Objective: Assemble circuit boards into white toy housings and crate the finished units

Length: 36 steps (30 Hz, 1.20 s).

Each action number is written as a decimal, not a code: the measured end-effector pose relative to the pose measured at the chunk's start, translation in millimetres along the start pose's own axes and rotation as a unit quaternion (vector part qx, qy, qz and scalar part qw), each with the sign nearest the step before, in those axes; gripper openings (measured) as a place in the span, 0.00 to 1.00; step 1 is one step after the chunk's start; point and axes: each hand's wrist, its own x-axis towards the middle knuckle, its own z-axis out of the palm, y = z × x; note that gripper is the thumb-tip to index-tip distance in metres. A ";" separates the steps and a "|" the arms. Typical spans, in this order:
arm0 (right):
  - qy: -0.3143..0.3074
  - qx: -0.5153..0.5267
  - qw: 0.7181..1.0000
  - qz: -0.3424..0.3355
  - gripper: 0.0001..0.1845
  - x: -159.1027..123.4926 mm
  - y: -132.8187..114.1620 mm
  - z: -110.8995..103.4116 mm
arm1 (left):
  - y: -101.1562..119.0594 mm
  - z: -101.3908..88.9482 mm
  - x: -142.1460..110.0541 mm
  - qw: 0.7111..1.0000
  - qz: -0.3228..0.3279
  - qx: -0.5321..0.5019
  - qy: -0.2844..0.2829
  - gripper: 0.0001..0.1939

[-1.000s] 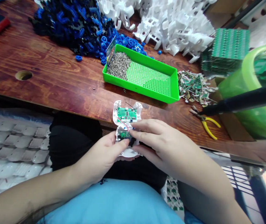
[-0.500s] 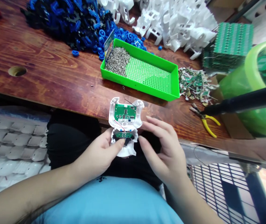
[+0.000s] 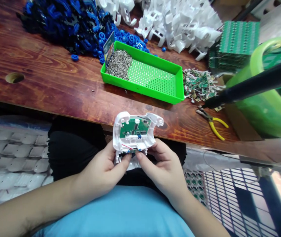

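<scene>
Head view: glossy reddish-brown wooden bench [image 3: 51,82] across the upper frame, grain streaked, front edge slanting down to the right, open room at centre left. Heaped at upper left, blue and black plastic parts [image 3: 68,26]; at upper centre-right, jumbled white mouldings [image 3: 179,26]. Cut off by the right edge, translucent green bin [image 3: 258,120], round-rimmed. Above centre, rectangular green tray [image 3: 140,89], floor perforated. Below centre, left hand [image 3: 103,164] and right hand [image 3: 166,166], both grasping the white casing [image 3: 117,138]; right one spread beside it half a second ago, now closed on its right side. Casing smooth, curved, opened in two, upper half now tilted more upright. Right of centre, yellow-handled pliers [image 3: 215,130], near the bench edge. Inside the casing, flat green circuit board [image 3: 130,128]; below it, thin red wire [image 3: 127,146].
</scene>
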 end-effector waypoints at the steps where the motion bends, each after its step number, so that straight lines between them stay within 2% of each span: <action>1: -0.001 -0.003 1.000 -0.001 0.05 -1.1 -0.2 -0.7 | 1.2 -1.0 -0.2 1.000 0.008 0.013 -0.008 0.21; 5: -0.005 0.019 1.000 0.000 0.05 -5.2 -1.4 -0.3 | 5.5 -5.5 -2.0 0.991 0.064 0.100 -0.052 0.21; 8: -0.003 0.038 0.999 0.006 0.05 -6.2 -2.2 2.5 | 6.1 -6.1 -3.7 0.987 0.079 0.125 -0.065 0.22; 13: 0.011 0.041 0.999 0.006 0.06 -5.5 -1.5 8.3 | 9.0 1.8 -3.4 1.000 0.022 0.008 -0.019 0.23; 17: 0.010 0.024 1.000 0.017 0.10 -6.7 -0.3 11.9 | 13.1 6.7 -3.2 0.997 -0.039 -0.063 0.007 0.27; 21: 0.024 -0.001 1.000 0.018 0.11 -7.7 1.2 14.0 | 11.1 7.3 -4.6 0.996 -0.059 -0.062 0.017 0.28; 24: 0.025 -0.002 1.000 0.019 0.11 -6.7 2.9 15.0 | 8.7 6.7 -4.6 0.997 -0.050 -0.058 0.009 0.27; 28: 0.023 0.035 0.999 0.027 0.11 -4.1 3.6 18.1 | 7.7 6.9 -4.9 0.998 -0.034 -0.054 0.007 0.25; 31: 0.023 0.054 0.998 0.036 0.11 -2.7 1.2 19.3 | 9.2 7.7 -5.5 0.997 -0.046 -0.052 0.018 0.23; 34: -0.021 0.041 0.998 0.037 0.13 -4.1 -2.1 12.6 | 13.0 5.6 -4.1 0.989 -0.095 -0.109 0.032 0.21; 36: -0.059 0.017 0.998 0.013 0.16 -7.6 -2.5 0.6 | 16.3 0.9 -2.3 0.972 -0.142 -0.184 0.026 0.18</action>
